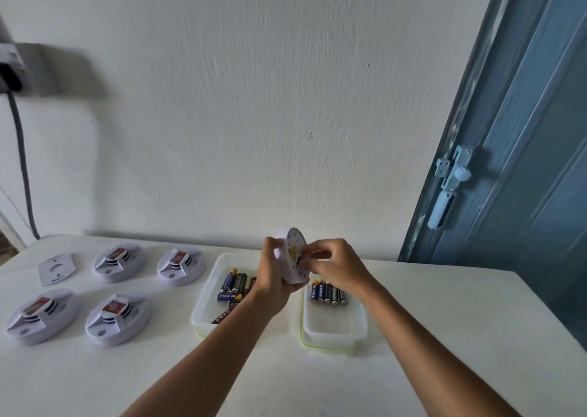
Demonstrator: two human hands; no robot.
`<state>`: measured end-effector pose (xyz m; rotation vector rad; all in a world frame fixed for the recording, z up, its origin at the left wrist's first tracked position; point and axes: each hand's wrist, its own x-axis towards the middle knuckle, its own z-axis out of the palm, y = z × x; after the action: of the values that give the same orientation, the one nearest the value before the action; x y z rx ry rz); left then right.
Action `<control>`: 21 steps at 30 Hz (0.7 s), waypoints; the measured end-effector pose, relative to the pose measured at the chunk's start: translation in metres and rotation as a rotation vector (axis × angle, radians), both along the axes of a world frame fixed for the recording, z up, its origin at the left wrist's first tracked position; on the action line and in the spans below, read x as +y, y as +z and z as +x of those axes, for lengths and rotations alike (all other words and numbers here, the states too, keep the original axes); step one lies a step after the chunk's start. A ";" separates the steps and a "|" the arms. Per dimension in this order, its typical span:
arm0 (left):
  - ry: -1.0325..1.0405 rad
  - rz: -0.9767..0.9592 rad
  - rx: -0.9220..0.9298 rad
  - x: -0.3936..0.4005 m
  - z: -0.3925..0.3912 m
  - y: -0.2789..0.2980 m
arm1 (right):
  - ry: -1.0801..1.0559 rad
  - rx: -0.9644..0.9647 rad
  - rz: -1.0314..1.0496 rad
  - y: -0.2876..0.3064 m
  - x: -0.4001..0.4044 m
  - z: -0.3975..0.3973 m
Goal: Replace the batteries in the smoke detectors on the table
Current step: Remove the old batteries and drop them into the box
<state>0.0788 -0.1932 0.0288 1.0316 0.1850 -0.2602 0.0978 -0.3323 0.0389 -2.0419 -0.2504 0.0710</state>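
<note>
Up above the white table (444, 337), the left hand (273, 277) grips a round white plastic smoke detector (293, 258) held on edge, its fingers curled round the rim and its back face turned toward the right hand (336, 267). The right hand's fingers (319, 254) are bent and pinched together against that back face; what they pinch there is too small to tell. Just below the left hand's fingers sits a clear rectangular plastic tray with a green rim (203, 302) holding a loose heap of cylindrical batteries (236, 285). Just below the right hand's fingers stands a second clear green-rimmed tray (333, 331), with a neat row of batteries (328, 293) lying side by side at its far end. Well off to the left of both hands, four more round white smoke detectors with red labels (119, 261) lie flat on the table in two rows, and beyond them rests a flat white mounting plate (56, 270).
</note>
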 end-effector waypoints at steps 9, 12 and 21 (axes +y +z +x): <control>0.032 -0.027 0.068 -0.004 0.001 0.004 | 0.003 -0.166 -0.057 -0.009 0.003 -0.012; 0.033 -0.038 0.097 -0.005 0.001 0.006 | 0.016 -0.169 -0.064 -0.009 0.004 -0.015; 0.019 -0.022 0.139 -0.008 0.001 0.013 | -0.027 -0.306 -0.074 -0.018 0.009 -0.022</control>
<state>0.0797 -0.2013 0.0421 0.9899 0.3167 -0.3166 0.0759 -0.3229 0.0205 -2.1249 -0.4152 -0.2545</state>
